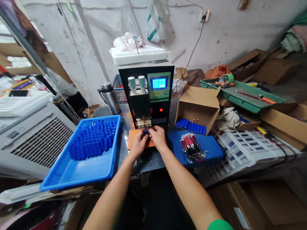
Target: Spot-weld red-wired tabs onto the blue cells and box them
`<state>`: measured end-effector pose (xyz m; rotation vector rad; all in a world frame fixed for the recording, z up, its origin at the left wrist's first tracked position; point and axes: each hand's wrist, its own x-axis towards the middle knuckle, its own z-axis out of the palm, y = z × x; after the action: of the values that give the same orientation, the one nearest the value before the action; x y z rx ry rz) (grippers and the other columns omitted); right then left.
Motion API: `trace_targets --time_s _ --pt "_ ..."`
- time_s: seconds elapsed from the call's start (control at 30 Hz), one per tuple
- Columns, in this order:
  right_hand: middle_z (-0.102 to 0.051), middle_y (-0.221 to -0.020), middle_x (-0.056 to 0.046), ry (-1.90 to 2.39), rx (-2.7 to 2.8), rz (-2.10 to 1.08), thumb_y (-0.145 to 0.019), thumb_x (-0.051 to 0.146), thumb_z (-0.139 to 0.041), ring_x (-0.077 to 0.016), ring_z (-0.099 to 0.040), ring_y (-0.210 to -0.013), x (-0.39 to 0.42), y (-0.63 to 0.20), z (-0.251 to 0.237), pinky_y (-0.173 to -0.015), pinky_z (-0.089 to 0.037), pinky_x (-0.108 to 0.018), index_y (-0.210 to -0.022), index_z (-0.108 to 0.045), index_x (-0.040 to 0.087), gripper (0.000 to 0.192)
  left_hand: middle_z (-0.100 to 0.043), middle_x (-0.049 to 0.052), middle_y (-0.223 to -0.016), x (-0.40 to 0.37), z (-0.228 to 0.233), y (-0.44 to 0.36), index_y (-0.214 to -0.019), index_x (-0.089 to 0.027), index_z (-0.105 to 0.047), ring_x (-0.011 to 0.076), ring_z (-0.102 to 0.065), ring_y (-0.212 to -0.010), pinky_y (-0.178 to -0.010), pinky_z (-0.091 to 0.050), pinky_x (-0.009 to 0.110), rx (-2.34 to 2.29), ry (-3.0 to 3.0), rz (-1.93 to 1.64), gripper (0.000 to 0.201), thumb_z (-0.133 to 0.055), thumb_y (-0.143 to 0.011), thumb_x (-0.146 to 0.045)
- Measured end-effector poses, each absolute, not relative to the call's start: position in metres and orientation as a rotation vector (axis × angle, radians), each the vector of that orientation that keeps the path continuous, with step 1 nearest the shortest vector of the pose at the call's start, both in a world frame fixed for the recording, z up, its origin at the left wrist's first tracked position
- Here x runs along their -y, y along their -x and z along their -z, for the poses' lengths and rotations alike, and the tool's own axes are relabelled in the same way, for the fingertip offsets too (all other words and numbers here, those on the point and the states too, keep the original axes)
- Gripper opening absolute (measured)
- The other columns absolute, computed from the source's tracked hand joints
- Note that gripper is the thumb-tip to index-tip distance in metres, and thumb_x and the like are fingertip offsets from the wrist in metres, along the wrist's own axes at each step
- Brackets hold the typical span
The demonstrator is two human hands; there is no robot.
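Observation:
Both hands meet just under the electrodes of a black spot welder (144, 110) with a lit screen. My left hand (138, 141) is closed around a blue cylindrical battery cell (146, 132), mostly hidden by the fingers. Pinched close beside it at the electrodes, my right hand (157, 135) has its fingertips together; what they hold is too small to tell. Beneath the hands lies an orange board (133, 136). Red and black wire leads (192, 147) lie bundled on a blue pad (213, 151) to the right.
On the left, a blue tray (91, 172) holds many blue cells (92, 139). An open cardboard box (199, 98) at the right contains more blue cells. Behind the tray stands a steel flask (110, 98). A green tray (244, 96) with tools sits at the far right.

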<state>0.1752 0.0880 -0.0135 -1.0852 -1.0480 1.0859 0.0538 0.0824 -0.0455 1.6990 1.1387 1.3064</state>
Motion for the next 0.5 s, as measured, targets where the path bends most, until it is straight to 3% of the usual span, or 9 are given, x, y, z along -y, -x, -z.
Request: trace_targets --time_s 0.5 --pt "-0.054 -0.053 0.004 1.104 1.029 -1.068 -0.069 0.039 -0.064 -0.0136 -0.049 -0.055 -0.0869 -0.1748 0.0099 -0.05 -0.034 -0.023 -0.061 -0.057 0.022 0.02 -0.067 0.011 -0.125 -0.0796 0.0391 -0.0539 -0.123 -0.014 -0.061 0.0251 -0.063 -0.116 -0.108 -0.045 0.043 -1.12 -1.706 -1.305 0.041 -0.055 -0.088 -0.035"
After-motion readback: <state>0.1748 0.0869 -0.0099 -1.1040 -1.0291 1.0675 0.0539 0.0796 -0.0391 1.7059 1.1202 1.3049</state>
